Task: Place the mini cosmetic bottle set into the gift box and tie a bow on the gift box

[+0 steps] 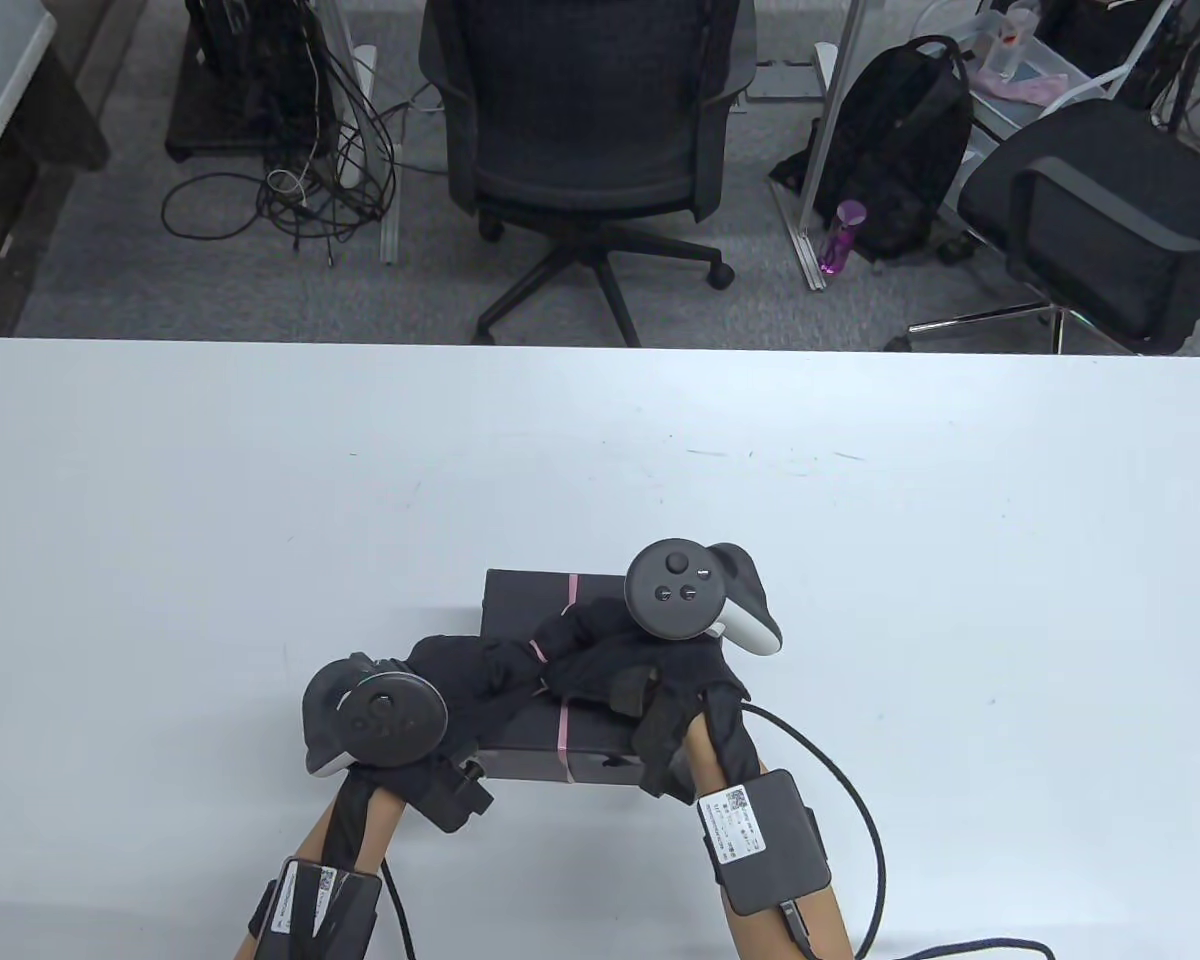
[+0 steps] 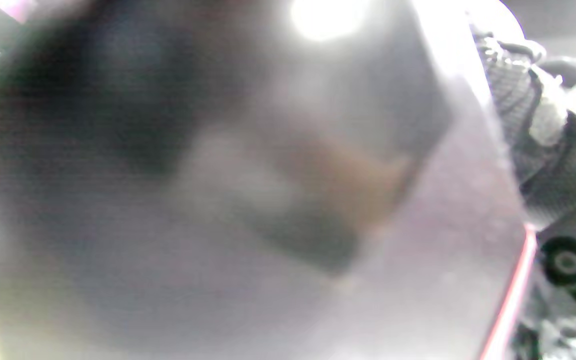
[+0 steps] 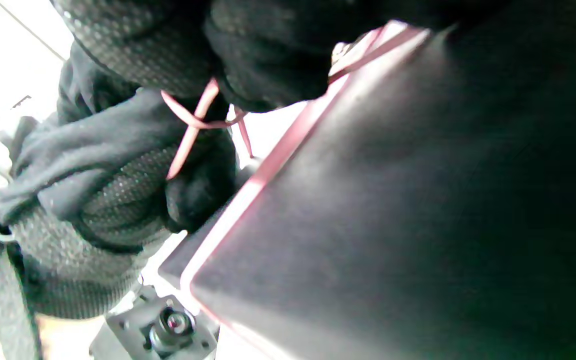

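- Wrist packs sit lowest in the table view, nearest the camera; just above them both gloved hands meet over the closed black gift box (image 1: 520, 600), which lies on the white bench (image 1: 260, 480) near its front edge.
- Left hand (image 1: 460, 680): its fingers are curled and, in the right wrist view, pinch a strand of the thin pink ribbon (image 1: 563, 725) where 2 strands cross. The left wrist view is too blurred to add anything beyond the box edge.
- Ribbon: 1 band already runs across the lid and down the near side, so I judge the bottles to be inside (they are not visible) and the bow to be the step in hand.
- Right hand (image 1: 610, 660): its fingers bend down onto the lid at the crossing, and appear to hold the other strand, though the grip itself is largely hidden.
- To do this well, I would keep the crossing pressed to the lid's middle, hold both strands taut so the band does not slide, and pull the loops evenly.
- Thin ribbon slips from gloved fingertips easily; short, firm pinches close to the knot seem wise.
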`<state>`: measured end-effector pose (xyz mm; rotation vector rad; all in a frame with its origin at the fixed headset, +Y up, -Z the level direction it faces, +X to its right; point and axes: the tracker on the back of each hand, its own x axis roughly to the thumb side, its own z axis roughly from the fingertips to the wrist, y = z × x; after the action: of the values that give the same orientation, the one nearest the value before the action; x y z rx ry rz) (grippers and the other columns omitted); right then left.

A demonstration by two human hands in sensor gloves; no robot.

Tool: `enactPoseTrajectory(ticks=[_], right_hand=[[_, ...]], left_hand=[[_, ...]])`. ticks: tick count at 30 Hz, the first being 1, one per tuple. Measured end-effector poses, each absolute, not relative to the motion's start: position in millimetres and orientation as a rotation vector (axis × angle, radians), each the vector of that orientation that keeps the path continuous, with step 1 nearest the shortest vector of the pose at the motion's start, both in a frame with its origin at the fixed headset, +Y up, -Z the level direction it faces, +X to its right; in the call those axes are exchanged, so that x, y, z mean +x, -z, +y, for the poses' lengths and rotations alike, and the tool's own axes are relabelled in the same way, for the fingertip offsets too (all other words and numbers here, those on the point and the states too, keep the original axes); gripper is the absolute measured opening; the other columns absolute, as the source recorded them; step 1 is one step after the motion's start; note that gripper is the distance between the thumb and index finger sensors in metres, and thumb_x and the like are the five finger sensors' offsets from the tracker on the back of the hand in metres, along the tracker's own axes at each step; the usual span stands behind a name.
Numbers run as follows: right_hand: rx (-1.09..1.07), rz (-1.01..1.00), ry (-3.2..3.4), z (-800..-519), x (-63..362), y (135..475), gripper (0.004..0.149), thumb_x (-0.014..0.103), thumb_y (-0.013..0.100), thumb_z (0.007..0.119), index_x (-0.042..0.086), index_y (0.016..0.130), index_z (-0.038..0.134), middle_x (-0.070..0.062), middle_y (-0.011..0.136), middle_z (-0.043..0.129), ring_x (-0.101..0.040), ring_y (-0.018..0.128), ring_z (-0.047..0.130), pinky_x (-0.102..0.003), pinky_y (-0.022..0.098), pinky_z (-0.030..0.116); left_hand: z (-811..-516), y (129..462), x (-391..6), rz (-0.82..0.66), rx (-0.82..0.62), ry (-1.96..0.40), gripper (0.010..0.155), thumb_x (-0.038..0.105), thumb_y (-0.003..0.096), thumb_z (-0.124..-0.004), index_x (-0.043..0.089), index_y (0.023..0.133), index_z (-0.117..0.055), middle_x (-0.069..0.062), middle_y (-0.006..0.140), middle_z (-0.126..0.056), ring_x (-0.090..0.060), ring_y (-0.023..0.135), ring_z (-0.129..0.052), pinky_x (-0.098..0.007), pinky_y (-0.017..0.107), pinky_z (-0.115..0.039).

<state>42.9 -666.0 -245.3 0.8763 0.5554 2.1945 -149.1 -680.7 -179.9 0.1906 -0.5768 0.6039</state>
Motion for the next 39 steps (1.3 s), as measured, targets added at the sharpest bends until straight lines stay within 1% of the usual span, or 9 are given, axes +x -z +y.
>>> enactPoseTrajectory(ticks=[6,10,14,20,25,31,34,38,39], right_hand=[[0.9,0.586,-2.251,-667,38,245,0.036,0.038,0.053,0.08,0.008,0.072,0.088,-0.003,0.048,0.09,-0.005,0.02,0.083,-0.025,0.017,0.08],[0.915,0.58,-2.255,-668,38,245,0.039,0.04,0.053,0.08,0.007,0.073,0.088,-0.002,0.048,0.09,-0.005,0.02,0.083,-0.024,0.017,0.079],[0.901,0.545,-2.233,-669,40,242,0.04,0.038,0.053,0.08,0.005,0.074,0.087,-0.003,0.049,0.09,-0.006,0.021,0.084,-0.025,0.018,0.078],[0.873,0.494,-2.24,-670,41,237,0.04,0.036,0.057,0.077,0.003,0.077,0.086,-0.005,0.053,0.089,-0.009,0.025,0.084,-0.025,0.019,0.076],[0.834,0.414,-2.201,-672,46,233,0.037,0.034,0.057,0.077,0.005,0.079,0.088,-0.007,0.058,0.089,-0.011,0.03,0.086,-0.026,0.022,0.077],[0.804,0.276,-2.267,-668,47,223,0.036,0.035,0.057,0.077,0.009,0.08,0.089,-0.013,0.07,0.086,-0.015,0.04,0.088,-0.026,0.027,0.08],[0.8,0.227,-2.316,-659,46,214,0.036,0.032,0.057,0.077,0.006,0.08,0.089,-0.031,0.096,0.067,-0.035,0.067,0.081,-0.039,0.04,0.079],[0.777,0.073,-2.431,-644,44,202,0.038,0.029,0.058,0.076,0.0,0.078,0.088,-0.038,0.106,0.055,-0.054,0.085,0.068,-0.064,0.056,0.067],[0.775,0.056,-2.452,-642,44,200,0.038,0.03,0.058,0.075,-0.001,0.078,0.087,-0.038,0.108,0.054,-0.057,0.087,0.064,-0.066,0.057,0.066]], left_hand=[[-677,175,-147,-0.539,0.282,-0.4,0.044,0.041,0.0514,-0.079,0.045,0.094,-0.067,0.009,0.039,-0.096,-0.011,0.014,-0.086,-0.036,0.025,-0.087],[-683,172,-148,-0.483,0.345,-0.41,0.043,0.044,0.0504,-0.077,0.047,0.092,-0.069,0.01,0.038,-0.094,-0.011,0.014,-0.086,-0.037,0.026,-0.086],[-685,173,-150,-0.424,0.329,-0.46,0.042,0.047,0.0493,-0.076,0.049,0.091,-0.071,0.012,0.038,-0.094,-0.011,0.015,-0.085,-0.036,0.026,-0.087],[-690,179,-159,-0.276,0.079,-0.716,0.041,0.046,0.0498,-0.074,0.051,0.091,-0.073,0.011,0.044,-0.092,-0.017,0.024,-0.084,-0.043,0.036,-0.084],[-695,179,-163,-0.248,0.036,-0.747,0.043,0.046,0.0538,-0.065,0.036,0.093,-0.077,0.014,0.048,-0.089,-0.015,0.027,-0.083,-0.042,0.04,-0.084],[-698,176,-171,-0.269,-0.05,-0.858,0.041,0.046,0.0574,-0.066,0.036,0.097,-0.073,0.01,0.063,-0.088,-0.018,0.04,-0.083,-0.048,0.051,-0.079],[-699,173,-178,-0.277,-0.062,-0.93,0.041,0.046,0.0589,-0.066,0.031,0.097,-0.069,0.006,0.077,-0.083,-0.022,0.053,-0.085,-0.052,0.057,-0.076],[-692,166,-183,-0.287,-0.056,-0.967,0.041,0.047,0.0599,-0.066,0.029,0.097,-0.069,-0.004,0.1,-0.073,-0.033,0.073,-0.08,-0.056,0.062,-0.071],[-691,165,-184,-0.283,-0.043,-0.951,0.041,0.047,0.06,-0.065,0.028,0.096,-0.069,-0.007,0.104,-0.07,-0.035,0.078,-0.08,-0.056,0.063,-0.071]])
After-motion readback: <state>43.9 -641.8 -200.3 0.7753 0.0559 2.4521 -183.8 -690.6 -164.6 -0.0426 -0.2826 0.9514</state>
